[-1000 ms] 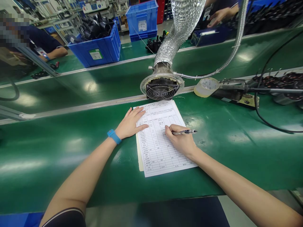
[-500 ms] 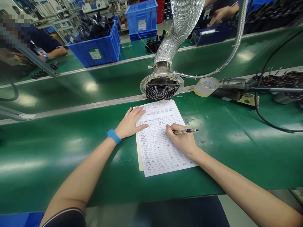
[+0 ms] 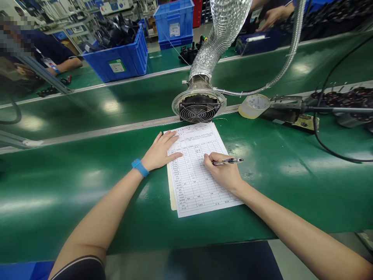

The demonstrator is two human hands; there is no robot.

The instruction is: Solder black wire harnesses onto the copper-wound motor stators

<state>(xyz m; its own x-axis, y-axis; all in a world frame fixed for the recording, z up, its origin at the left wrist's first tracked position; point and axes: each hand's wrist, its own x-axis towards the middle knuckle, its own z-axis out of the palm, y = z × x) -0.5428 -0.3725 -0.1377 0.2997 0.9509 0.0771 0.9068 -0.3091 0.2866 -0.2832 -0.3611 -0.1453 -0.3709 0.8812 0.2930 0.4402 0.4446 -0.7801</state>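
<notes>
A printed form (image 3: 195, 190) with a table of rows and some handwriting lies on the green bench, with a yellowish sheet (image 3: 173, 194) peeking out under its left edge. My left hand (image 3: 160, 152) rests flat on the form's upper left, fingers spread, a blue band on the wrist. Over the middle right of the form, my right hand (image 3: 225, 173) is closed around a pen (image 3: 229, 161), its barrel pointing right. The pen's tip is hidden behind my fingers, close to the handwritten column.
Just beyond the form hangs a fan (image 3: 199, 111) on a silver duct (image 3: 208, 50). A tape roll (image 3: 254, 106), a metal tool (image 3: 288, 109) and a black cable (image 3: 319, 132) are at right. Across the bench are a blue crate (image 3: 122, 58) of black parts and co-workers' arms.
My right hand and the pen have shifted very slightly left. My left hand and the form stay in place.
</notes>
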